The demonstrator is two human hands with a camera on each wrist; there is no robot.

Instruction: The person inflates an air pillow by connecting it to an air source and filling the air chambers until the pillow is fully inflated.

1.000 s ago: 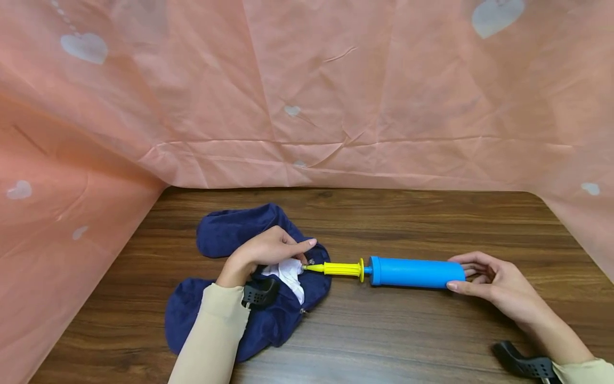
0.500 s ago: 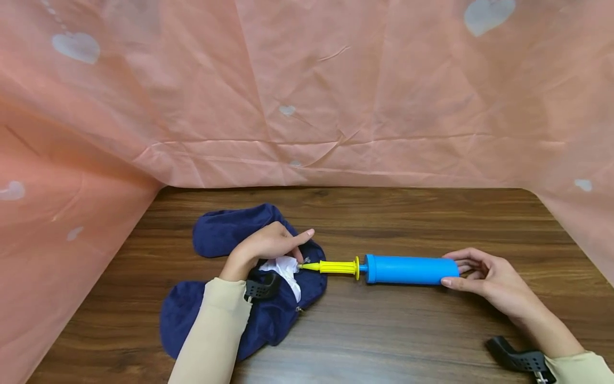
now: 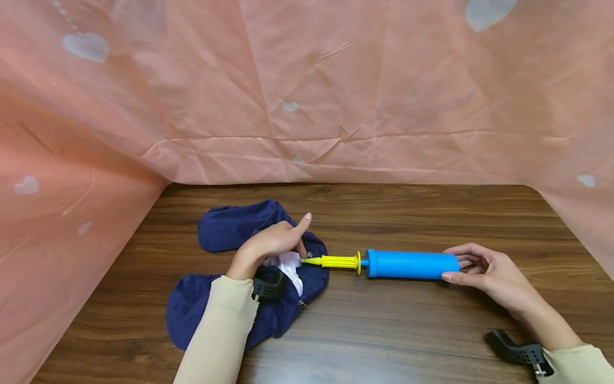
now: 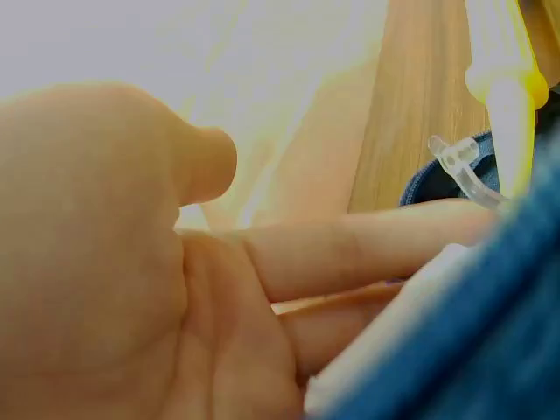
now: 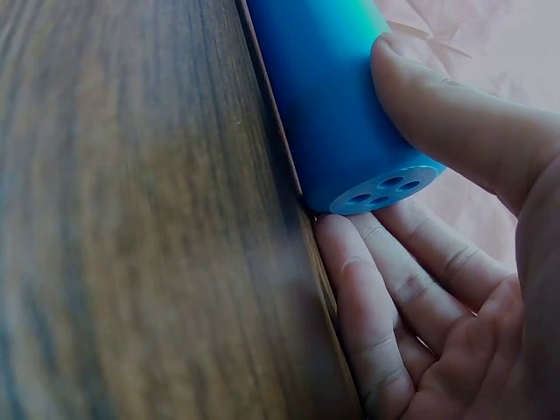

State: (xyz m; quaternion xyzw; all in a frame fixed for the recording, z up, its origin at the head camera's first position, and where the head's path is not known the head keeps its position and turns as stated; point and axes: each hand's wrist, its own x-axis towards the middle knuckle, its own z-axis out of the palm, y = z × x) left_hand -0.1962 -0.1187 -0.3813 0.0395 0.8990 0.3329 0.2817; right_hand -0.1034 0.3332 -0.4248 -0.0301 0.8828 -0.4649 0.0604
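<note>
Aim the blue pump at 4 o'clock, pinched in the right hand, squarely toward 9 o'clock, letting the left hand, its grip unclear, steady the navy cushion at 7 o'clock.

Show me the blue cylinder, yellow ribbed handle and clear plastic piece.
Blue cylinder point(image 3: 411, 264), head view: middle of its side.
Yellow ribbed handle point(image 3: 338, 262), head view: middle of its ribs.
Clear plastic piece point(image 4: 462, 164), left wrist view: near its forked end.
</note>
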